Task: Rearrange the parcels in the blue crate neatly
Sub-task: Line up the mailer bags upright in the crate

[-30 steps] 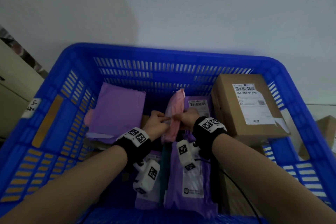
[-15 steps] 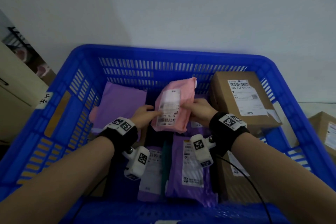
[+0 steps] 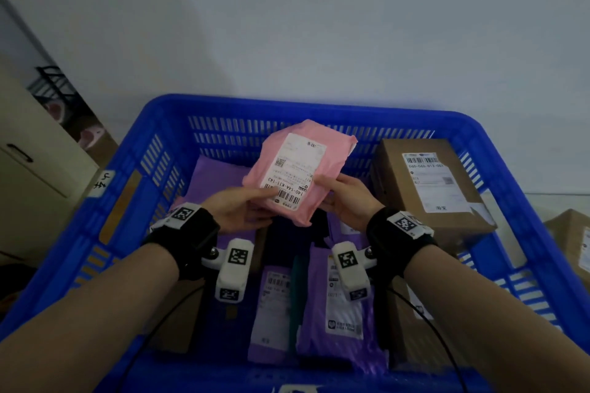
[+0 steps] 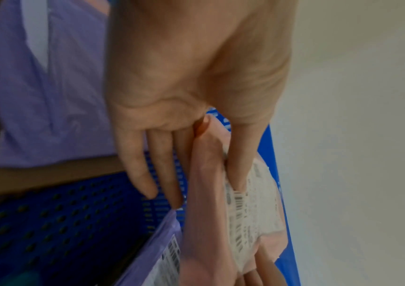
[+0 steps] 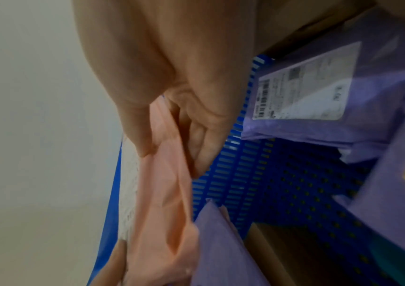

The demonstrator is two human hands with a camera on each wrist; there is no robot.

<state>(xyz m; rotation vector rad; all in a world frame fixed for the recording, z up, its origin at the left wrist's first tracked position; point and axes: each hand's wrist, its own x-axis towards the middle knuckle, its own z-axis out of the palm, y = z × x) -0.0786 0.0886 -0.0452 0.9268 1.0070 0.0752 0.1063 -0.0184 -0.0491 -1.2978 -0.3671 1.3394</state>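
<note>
Both hands hold a pink parcel (image 3: 297,169) above the middle of the blue crate (image 3: 153,150), label up: the left hand (image 3: 238,207) pinches its near-left edge, the right hand (image 3: 346,198) its right edge. Purple parcels (image 3: 332,306) and a cardboard box (image 3: 427,182) lie inside the crate.

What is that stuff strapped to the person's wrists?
Each bare forearm has a black wristband topped by a white block with a black-and-white square code. A white camera pod with more codes hangs under the left hand and the right hand. Thin black cables trail back.
</note>
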